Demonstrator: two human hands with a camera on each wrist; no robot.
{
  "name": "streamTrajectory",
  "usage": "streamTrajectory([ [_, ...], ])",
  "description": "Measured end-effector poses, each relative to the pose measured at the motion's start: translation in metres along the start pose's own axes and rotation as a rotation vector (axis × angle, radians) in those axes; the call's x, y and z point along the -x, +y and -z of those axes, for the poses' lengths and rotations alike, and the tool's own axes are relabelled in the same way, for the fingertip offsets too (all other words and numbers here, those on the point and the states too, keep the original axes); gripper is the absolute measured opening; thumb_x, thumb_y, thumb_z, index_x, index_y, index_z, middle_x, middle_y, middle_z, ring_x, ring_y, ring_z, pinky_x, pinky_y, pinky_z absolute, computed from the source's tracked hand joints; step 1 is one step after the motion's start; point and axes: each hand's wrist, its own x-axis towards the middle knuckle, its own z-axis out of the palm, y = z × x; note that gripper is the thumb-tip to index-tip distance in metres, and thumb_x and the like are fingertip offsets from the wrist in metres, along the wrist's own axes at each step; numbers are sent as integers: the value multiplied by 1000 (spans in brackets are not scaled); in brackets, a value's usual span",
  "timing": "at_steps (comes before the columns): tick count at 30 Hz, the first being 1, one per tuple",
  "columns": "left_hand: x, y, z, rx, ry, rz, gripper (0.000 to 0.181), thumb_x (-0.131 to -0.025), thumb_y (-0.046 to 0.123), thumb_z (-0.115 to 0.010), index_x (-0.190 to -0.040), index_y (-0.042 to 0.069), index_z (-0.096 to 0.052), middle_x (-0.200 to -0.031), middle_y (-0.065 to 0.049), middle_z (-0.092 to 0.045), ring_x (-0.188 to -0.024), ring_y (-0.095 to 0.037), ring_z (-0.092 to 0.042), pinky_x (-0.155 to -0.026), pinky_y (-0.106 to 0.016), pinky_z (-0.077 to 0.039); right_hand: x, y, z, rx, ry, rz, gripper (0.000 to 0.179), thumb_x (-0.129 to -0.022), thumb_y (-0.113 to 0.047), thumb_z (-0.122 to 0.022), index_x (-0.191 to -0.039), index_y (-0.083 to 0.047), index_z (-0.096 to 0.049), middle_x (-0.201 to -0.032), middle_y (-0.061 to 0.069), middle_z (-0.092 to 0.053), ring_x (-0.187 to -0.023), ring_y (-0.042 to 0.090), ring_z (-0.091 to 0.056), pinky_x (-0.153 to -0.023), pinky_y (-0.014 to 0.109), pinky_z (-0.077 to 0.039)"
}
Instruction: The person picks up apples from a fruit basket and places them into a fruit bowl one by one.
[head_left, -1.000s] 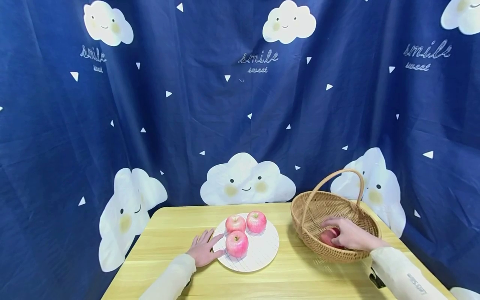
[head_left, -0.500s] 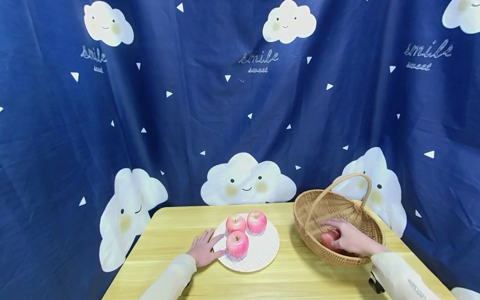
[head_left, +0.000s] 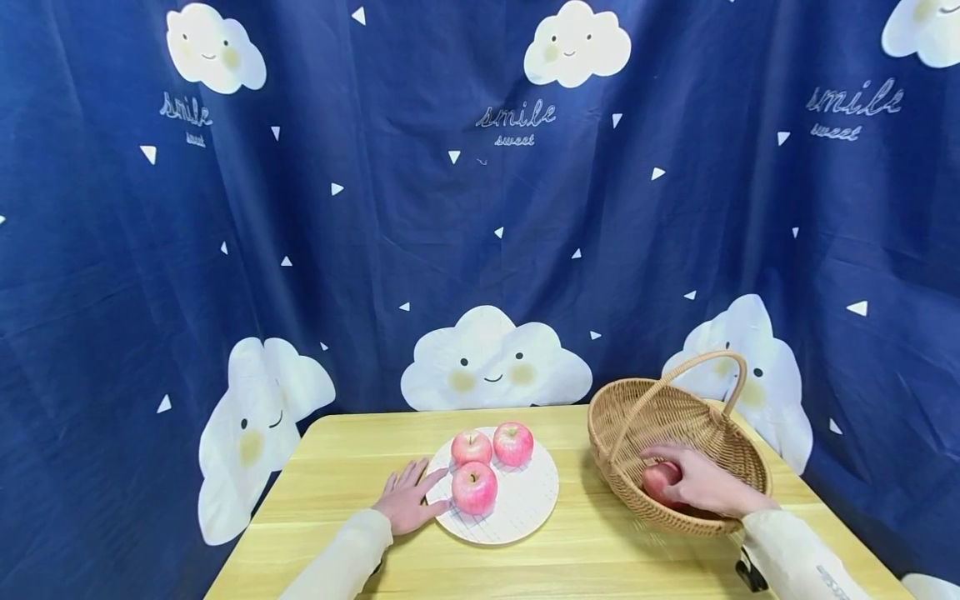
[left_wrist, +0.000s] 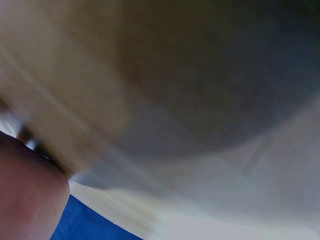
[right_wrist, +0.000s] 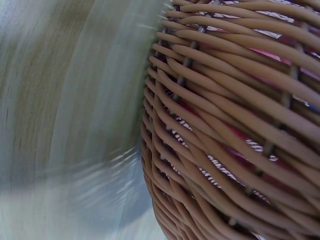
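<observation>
In the head view, three red apples sit on a round white plate (head_left: 525,510): a front apple (head_left: 474,488), a back-left apple (head_left: 471,447) and a back-right apple (head_left: 513,443). My left hand (head_left: 403,505) lies flat with spread fingers, its thumb and forefinger at the plate's left rim. Inside the tilted wicker basket (head_left: 645,408), my right hand (head_left: 708,483) holds another red apple (head_left: 658,480), with fingers over its top and thumb at its side. From the right wrist, the basket's woven wall (right_wrist: 235,100) fills half the view, red showing through its gaps.
Everything stands on a pale wooden table (head_left: 345,450). The basket's arched handle (head_left: 738,375) rises behind my right hand. A dark blue curtain (head_left: 420,233) with white clouds hangs behind the table. The left wrist view is mostly dark and blurred.
The basket has shifted slightly right, its handle swinging right and lower. My right hand stays at the apple inside it. The left hand, plate and its apples have not moved.
</observation>
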Motion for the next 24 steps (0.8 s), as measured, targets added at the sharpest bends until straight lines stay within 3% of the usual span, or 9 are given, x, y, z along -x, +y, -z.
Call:
streamTrajectory([
  [7,-2,0,-1,2,4,3,73,-80,76,-35,-142,39,-31,-153,-10,-20,-140,-36,-11,-106,-63,-7,1,0,2,-15,-26,-27,56,-62,-7,-75,-116,-12,-61,-112,9,-63,-102,28,-57,-81,31,-46],
  [17,2,2,2,-2,3,5,74,-81,75,-36,-143,36,-33,-152,-12,-20,-140,-36,-12,-106,-63,-8,1,-6,6,15,20,-13,46,-73,-6,-70,-118,-14,-61,-110,6,-64,-101,24,-58,-83,38,-46],
  [24,2,6,6,10,-3,2,74,-81,74,-38,-143,34,-33,-152,-12,-20,-140,-37,-12,-106,-63,-7,0,-3,7,76,29,7,33,-83,-13,-67,-116,-14,-63,-111,5,-65,-103,27,-59,-85,46,-46],
])
